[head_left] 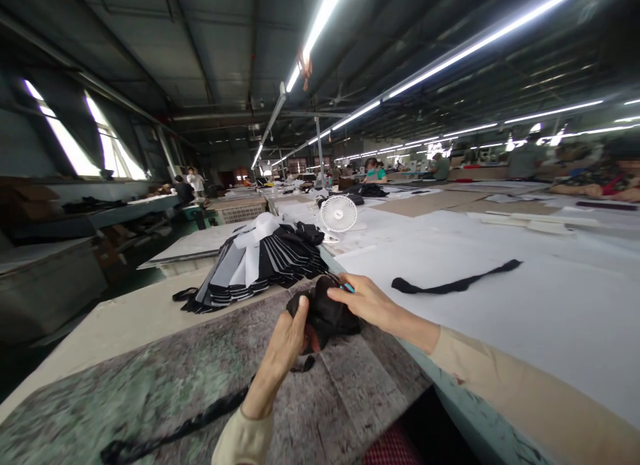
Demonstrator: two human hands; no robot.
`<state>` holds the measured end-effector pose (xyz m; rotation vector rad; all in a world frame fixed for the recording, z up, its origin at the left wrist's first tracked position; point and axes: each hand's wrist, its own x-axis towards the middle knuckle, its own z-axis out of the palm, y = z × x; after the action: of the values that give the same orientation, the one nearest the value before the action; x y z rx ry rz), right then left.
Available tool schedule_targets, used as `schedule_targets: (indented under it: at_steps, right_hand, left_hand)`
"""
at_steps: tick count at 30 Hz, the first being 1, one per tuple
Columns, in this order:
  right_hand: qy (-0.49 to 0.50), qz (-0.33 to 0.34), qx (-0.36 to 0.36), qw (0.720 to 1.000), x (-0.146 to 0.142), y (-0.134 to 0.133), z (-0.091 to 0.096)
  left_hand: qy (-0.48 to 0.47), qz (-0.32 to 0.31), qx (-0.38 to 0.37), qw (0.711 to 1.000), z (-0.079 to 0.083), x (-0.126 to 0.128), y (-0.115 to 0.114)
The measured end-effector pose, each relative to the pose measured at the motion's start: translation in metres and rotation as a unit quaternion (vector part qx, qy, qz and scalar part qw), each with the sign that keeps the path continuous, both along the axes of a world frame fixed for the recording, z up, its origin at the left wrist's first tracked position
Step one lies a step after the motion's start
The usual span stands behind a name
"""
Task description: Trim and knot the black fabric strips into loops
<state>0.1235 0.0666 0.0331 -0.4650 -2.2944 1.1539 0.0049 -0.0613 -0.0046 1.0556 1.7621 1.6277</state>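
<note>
Head view. Via the head cam, I see my left hand (283, 338) and my right hand (369, 303) meeting at a crumpled, soft black fabric piece (340, 316), approx. centre, over a mottled grey-green work surface (165, 365); whether it rests there, I can't tell. L hand: thumb pressed on top of the fabric, other fingers mostly hidden; grip narrow, closed on the cloth. R hand: fingers narrow, closed round a small bright-blue tool (348, 287), type too small to tell, w/ thumb tip against the fabric. Lower L: a long, crinkled black fabric strip (200, 417) lies on the mottled surface, partly behind the L wrist. Beyond the hands: a fanned stack of black, grey & white fabric panels (285, 258), near the crumpled piece; just beside it, a round white fan (339, 213). R side: a slightly curved black cloth band (455, 285) on white paper-like sheeting (500, 331), well apart from the R hand. Bkgd.: several blurred people (375, 175) under long white tube lights (490, 40).
</note>
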Motion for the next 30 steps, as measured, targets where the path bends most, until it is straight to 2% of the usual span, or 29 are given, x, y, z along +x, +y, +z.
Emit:
schedule_targets:
  at_steps: [2,5,8,10,13,19,21,22,24,26,28,30]
  right_hand:
    - [0.017,-0.001,0.013,1.000,-0.001,0.010,0.008]
    - [0.039,-0.017,0.036,0.998,-0.003,0.019,0.018]
    - [0.055,-0.005,0.064,0.996,-0.002,0.021,0.025]
    - [0.077,0.034,0.080,0.993,0.001,0.021,0.029]
    - [0.091,0.070,0.103,0.988,0.006,0.019,0.033]
    - [0.069,0.021,0.219,0.973,0.004,0.002,0.031]
    - [0.072,0.014,0.265,0.962,0.004,0.001,0.031]
    - [0.085,-0.001,0.277,0.957,0.006,0.003,0.033]
    - [0.133,-0.058,0.254,0.956,0.012,0.014,0.038]
    - [0.182,-0.132,0.183,0.957,0.018,0.031,0.045]
    - [0.206,-0.174,0.128,0.954,0.022,0.049,0.051]
    - [0.214,-0.181,0.105,0.954,0.020,0.064,0.056]
  left_hand:
    - [0.071,0.010,-0.022,0.997,0.014,-0.007,0.002]
    - [0.133,0.047,0.009,0.990,0.033,-0.006,0.010]
    - [0.097,0.054,0.089,0.990,0.044,-0.004,0.016]
    - [0.046,0.028,0.128,0.990,0.045,-0.005,0.017]
    - [0.018,-0.006,0.135,0.991,0.042,-0.007,0.014]
    - [0.032,-0.019,0.119,0.992,0.038,0.001,0.018]
    - [0.017,-0.009,0.123,0.992,0.038,-0.006,0.022]
    - [-0.003,0.017,0.137,0.990,0.038,-0.013,0.023]
    - [-0.056,0.092,0.178,0.978,0.040,-0.033,0.023]
    - [-0.096,0.153,0.213,0.960,0.044,-0.055,0.022]
    - [-0.107,0.171,0.230,0.952,0.051,-0.072,0.022]
    - [-0.102,0.174,0.240,0.950,0.060,-0.080,0.024]
